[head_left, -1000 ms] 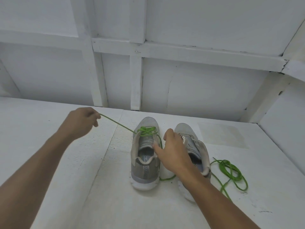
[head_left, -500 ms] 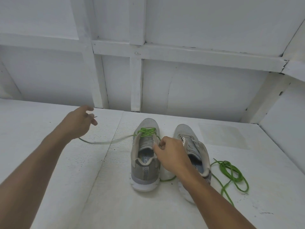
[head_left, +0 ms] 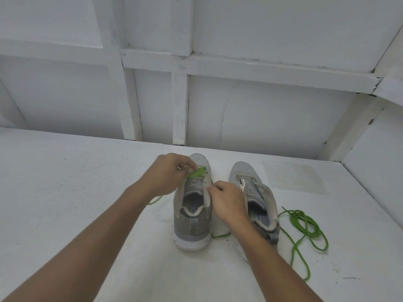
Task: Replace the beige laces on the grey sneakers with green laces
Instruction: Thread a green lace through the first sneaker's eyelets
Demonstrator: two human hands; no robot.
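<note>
Two grey sneakers stand side by side, toes pointing away from me. The left sneaker (head_left: 193,219) has a green lace (head_left: 197,172) threaded through its front eyelets. My left hand (head_left: 169,173) is at the left side of that lacing and pinches the green lace. My right hand (head_left: 226,200) pinches the right eyelet flap of the same shoe. The right sneaker (head_left: 254,188) has no lace in it; its heel is partly hidden by my right forearm. A loose second green lace (head_left: 303,225) lies coiled to the right of it.
The shoes rest on a white painted surface (head_left: 76,192). A white panelled wall (head_left: 239,110) rises just behind the toes. A slanted white side wall (head_left: 379,162) closes the right side.
My left hand has come in from the far left to the lacing of the left sneaker, and the lace that was pulled taut now lies slack. My right hand stayed at the right flap.
</note>
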